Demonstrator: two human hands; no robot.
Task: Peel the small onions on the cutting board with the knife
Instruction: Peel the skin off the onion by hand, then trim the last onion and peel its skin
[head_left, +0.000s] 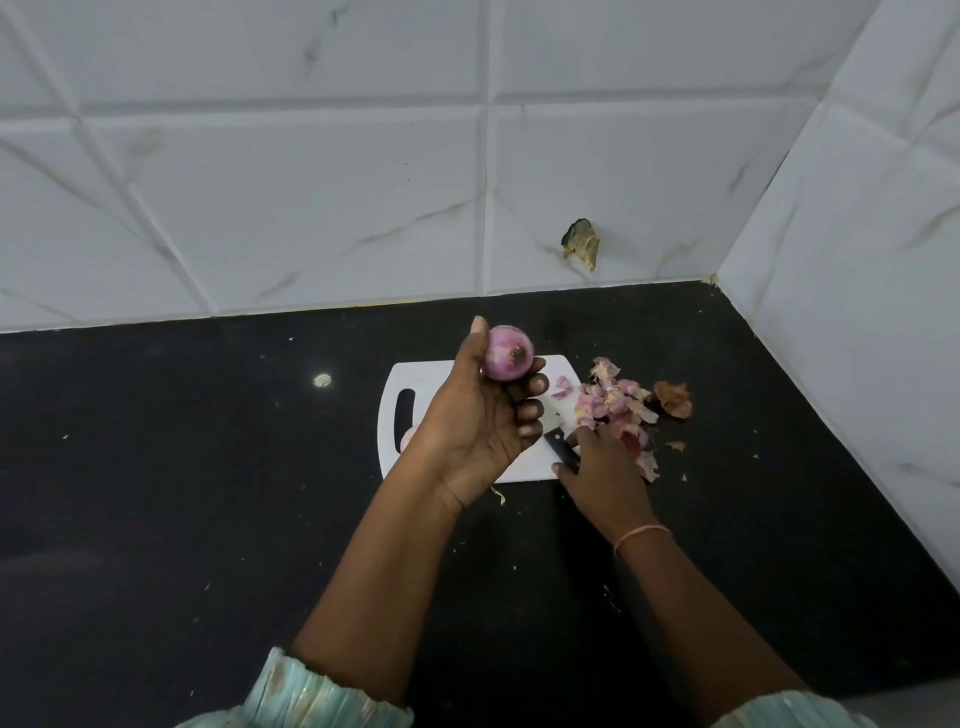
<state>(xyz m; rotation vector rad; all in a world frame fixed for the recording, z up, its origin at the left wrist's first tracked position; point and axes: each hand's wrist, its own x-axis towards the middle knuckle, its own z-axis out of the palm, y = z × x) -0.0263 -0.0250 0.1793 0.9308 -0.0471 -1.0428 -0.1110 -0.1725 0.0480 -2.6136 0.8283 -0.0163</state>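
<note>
My left hand (480, 415) holds a small purple onion (508, 353) raised above the white cutting board (415, 379), thumb and fingertips curled round it. My right hand (602, 467) rests at the board's right edge with its fingers around the knife's black handle (562, 449); the blade is hidden. A pile of pink and brown onion peels (615, 400) lies just beyond the right hand. Another pale onion (408, 439) peeks out behind my left wrist near the board's handle slot.
The board sits on a black countertop (182, 467) scattered with small peel scraps. White tiled walls meet in a corner at the back right. A chipped brown spot (581, 241) marks the back wall.
</note>
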